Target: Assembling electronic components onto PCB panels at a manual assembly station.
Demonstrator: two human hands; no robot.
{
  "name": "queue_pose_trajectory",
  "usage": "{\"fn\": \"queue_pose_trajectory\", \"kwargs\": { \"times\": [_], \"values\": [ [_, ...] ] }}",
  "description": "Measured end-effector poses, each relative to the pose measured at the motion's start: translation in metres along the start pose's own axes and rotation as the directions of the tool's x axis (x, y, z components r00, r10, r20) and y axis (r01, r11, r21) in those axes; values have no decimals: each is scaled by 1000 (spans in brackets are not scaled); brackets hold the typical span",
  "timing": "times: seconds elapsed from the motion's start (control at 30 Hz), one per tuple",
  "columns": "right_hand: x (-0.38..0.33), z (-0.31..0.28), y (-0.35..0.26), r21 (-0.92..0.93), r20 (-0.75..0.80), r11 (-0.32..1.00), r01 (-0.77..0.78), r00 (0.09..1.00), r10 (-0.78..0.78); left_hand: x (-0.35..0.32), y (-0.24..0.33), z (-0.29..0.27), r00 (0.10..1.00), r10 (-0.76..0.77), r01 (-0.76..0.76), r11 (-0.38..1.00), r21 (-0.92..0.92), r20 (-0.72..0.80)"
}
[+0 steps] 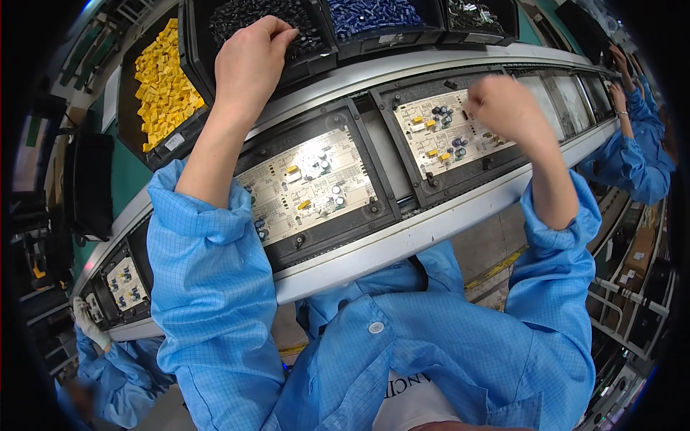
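My left hand (251,61) is over a bin of small black components (237,18), thumb and fingertips pinched together. Whatever sits in that pinch is too small to make out. Above the right-hand circuit board (467,136), my right hand (507,108) is closed, and its curled fingers hide what they hold, if anything. Yellow block-shaped parts and dark round capacitors stand on this pale board. A second circuit board (316,187), with fewer parts around its middle, lies in the black frame (384,194) to the left, between my forearms.
Beside the black parts are bins of yellow blocks (162,86), blue cylinders (370,16) and shiny metal pieces (474,14). A silver conveyor rail (402,241) runs in front of my body. Co-workers in blue are at the far right (632,158) and lower left (126,381).
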State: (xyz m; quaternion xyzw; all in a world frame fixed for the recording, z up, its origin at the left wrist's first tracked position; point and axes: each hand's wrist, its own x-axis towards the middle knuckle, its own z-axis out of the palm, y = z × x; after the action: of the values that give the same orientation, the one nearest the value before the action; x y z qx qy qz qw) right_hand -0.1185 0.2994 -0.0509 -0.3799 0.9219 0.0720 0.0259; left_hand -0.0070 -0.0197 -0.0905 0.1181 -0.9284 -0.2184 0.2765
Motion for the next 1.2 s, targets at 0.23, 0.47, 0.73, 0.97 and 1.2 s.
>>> {"fn": "queue_pose_trajectory", "kwargs": {
  "times": [0.23, 0.47, 0.73, 0.97, 1.2],
  "values": [
    [97, -38, 58, 312, -338, 947, 79, 941, 33, 4, -1, -4, 994, 88, -85, 995, 45, -69],
    [137, -19, 51, 222, -316, 973, -60, 940, 130, -6, 5, -20, 953, 223, -226, 974, 10, -205],
    [118, -5, 54, 431, -597, 891, 140, 785, 165, -50, 121, -6, 866, 495, -466, 852, -238, 76],
    [118, 15, 66, 757, -594, 554, 347, 719, 361, -61, 146, 48, 836, 469, -319, 837, -444, 283],
    [104, 15, 63, 780, -589, 487, 393, 725, 357, -60, 150, 64, 821, 480, -332, 842, -426, 309]
  ]
}}
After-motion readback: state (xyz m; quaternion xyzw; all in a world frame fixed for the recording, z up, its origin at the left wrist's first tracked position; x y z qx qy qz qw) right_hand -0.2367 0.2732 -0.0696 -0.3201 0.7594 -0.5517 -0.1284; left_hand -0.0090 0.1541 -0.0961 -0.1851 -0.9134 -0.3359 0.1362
